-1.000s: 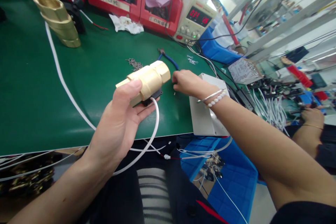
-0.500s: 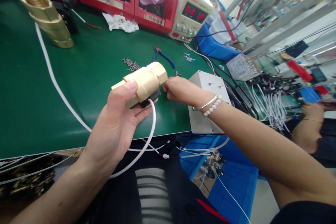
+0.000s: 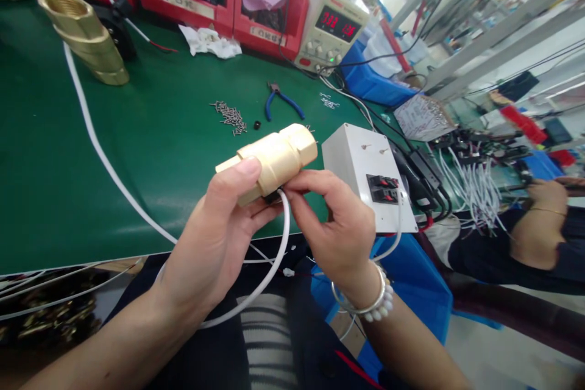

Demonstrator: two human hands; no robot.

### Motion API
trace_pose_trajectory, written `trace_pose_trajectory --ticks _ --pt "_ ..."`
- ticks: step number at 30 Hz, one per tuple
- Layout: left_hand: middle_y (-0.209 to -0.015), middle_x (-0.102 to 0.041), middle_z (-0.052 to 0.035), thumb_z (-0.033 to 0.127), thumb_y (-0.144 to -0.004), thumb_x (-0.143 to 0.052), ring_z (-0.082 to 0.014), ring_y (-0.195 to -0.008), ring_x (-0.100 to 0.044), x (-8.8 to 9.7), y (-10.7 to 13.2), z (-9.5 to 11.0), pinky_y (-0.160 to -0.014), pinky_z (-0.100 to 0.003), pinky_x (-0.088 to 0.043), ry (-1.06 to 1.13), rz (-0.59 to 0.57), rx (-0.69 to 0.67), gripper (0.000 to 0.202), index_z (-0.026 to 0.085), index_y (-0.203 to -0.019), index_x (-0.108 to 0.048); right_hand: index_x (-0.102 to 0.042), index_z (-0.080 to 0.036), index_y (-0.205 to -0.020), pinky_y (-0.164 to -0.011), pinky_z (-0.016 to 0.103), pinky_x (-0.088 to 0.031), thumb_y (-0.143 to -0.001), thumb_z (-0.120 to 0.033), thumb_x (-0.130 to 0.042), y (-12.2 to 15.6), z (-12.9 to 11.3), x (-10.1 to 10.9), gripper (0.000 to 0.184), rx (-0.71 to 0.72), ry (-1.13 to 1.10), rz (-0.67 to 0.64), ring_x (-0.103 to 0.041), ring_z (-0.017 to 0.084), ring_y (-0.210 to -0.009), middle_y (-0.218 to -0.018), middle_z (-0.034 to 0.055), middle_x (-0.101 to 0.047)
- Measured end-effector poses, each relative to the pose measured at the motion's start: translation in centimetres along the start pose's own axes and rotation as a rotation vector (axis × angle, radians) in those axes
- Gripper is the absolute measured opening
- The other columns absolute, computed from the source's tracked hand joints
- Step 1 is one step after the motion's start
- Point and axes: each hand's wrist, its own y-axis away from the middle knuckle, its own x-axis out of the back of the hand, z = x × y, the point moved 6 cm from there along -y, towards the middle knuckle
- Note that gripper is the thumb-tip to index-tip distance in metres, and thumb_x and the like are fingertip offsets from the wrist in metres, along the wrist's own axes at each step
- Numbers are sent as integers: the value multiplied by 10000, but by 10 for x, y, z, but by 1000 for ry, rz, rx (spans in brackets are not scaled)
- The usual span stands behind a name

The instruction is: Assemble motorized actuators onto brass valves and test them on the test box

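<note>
My left hand (image 3: 219, 228) is closed around a brass valve (image 3: 274, 158), thumb on top and fingers beneath. A dark part, mostly hidden, sits under the valve, and a white cable (image 3: 280, 244) curves down from it. Thumb and forefinger of my right hand (image 3: 336, 219) pinch together at the valve's underside near the cable; whatever they hold is hidden. Just beyond the valve lie a small black piece (image 3: 257, 125), a pile of small screws (image 3: 230, 117) and blue-handled pliers (image 3: 286, 100).
A second brass valve (image 3: 85, 36) stands at the far left. Red bins (image 3: 187, 6) and a power supply (image 3: 331, 27) line the back. A grey switch box (image 3: 351, 164) stands right of my hands. Another person's hand (image 3: 548, 201) shows at far right.
My left hand has brought the valve a little right and down. My right hand has come down and in under the valve, uncovering the switch box's terminals. The small black piece now shows.
</note>
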Motion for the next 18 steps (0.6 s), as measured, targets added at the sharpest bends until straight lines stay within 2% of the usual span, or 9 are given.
trace_pose_trajectory --ticks 4,8,13,18 --pt "-1228 -755 -12 370 -975 -582 -224 -1116 -707 -6 1 -1 -839 -269 -589 6 -5 -5 266 270 -1163 -741 -661 -164 -993 -893 278 -583 -969 -35 -632 0 1 -1 134 80 -5 45 -697 134 -954 -998 28 -739" --pt "-1206 -757 -17 366 -973 -569 -250 -1127 -700 -6 1 -4 -798 -283 -587 6 20 26 280 279 -1176 -741 -673 -163 -987 -886 303 -587 -965 -35 -648 1 1 1 132 106 22 37 -699 149 -976 -1032 51 -744" --pt "-1228 -752 -27 382 -952 -614 -256 -1185 -678 -7 0 -6 -889 -275 -581 -6 23 23 261 253 -1133 -752 -680 -188 -1022 -877 330 -594 -981 -53 -640 3 -1 -2 147 129 106 45 -699 165 -991 -1065 49 -740" --pt "-1299 -730 -54 377 -960 -600 -259 -1183 -678 1 -2 -11 -864 -306 -590 -36 66 33 305 241 -1204 -722 -691 -92 -1081 -931 344 -588 -990 -25 -601 13 -2 -13 144 176 160 -26 -664 195 -1037 -1108 126 -717"
